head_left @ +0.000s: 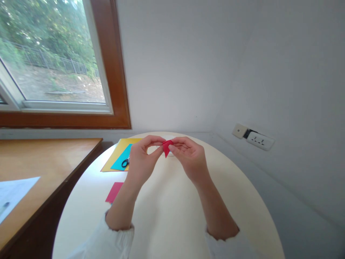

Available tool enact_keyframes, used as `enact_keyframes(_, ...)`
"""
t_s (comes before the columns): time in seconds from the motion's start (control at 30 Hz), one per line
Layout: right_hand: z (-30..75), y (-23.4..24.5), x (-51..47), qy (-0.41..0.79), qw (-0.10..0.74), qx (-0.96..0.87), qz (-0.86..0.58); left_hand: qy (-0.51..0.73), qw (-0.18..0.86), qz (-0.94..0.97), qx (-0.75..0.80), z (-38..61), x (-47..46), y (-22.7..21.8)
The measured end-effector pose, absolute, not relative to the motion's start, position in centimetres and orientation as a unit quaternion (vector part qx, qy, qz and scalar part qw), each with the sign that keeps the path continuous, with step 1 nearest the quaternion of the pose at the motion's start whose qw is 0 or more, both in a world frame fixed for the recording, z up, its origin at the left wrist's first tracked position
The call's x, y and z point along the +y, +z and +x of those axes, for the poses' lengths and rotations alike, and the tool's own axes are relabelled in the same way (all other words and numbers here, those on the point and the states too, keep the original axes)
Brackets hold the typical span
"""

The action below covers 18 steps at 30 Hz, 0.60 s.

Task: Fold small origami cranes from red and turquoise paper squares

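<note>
A small piece of folded red paper (pixel 167 146), pointed at its lower end, is held up between both hands above the far part of the white table. My left hand (pixel 144 156) pinches its left edge between thumb and fingers. On the other side, my right hand (pixel 190 158) grips the right edge, its thumb lying across the front of the paper. Behind the hands, a pale round object on the table is mostly hidden.
Yellow and blue paper sheets (pixel 111 158) lie at the table's far left, with black-handled scissors (pixel 125 163) on top, partly hidden. A pink paper square (pixel 113 192) is beside my left forearm. The white round table (pixel 172 223) adjoins a wall; a wooden desk (pixel 51 154) stands left.
</note>
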State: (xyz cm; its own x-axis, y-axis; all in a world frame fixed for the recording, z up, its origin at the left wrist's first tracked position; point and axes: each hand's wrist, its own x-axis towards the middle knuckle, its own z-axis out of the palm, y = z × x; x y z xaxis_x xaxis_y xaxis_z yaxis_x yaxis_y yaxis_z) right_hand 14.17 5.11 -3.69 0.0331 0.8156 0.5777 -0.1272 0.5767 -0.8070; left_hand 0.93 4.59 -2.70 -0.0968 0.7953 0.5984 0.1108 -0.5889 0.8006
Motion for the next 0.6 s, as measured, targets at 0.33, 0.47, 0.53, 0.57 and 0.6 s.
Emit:
enact_keyframes(0.33,14.41,-3.42,5.34,0.39,0.68,-0.552,-0.284,0.616,0.24,0.654,0.368,0.73,3.74,-2.19)
enact_keyframes(0.47,14.59,-3.14,5.32,0.425,0.686,-0.52,-0.281,0.619,0.252,0.648,0.365,0.51,3.84,-2.27)
enact_keyframes(0.53,14.7,-3.21,5.4,0.446,0.683,-0.511,-0.272,0.623,0.258,0.638,0.372,0.42,3.91,-2.24)
enact_keyframes(0.57,14.76,-3.28,5.45,0.456,0.68,-0.508,-0.268,0.623,0.26,0.634,0.377,0.38,3.93,-2.21)
enact_keyframes(0.6,14.82,-3.35,5.51,0.464,0.677,-0.506,-0.265,0.621,0.26,0.634,0.379,0.35,3.93,-2.17)
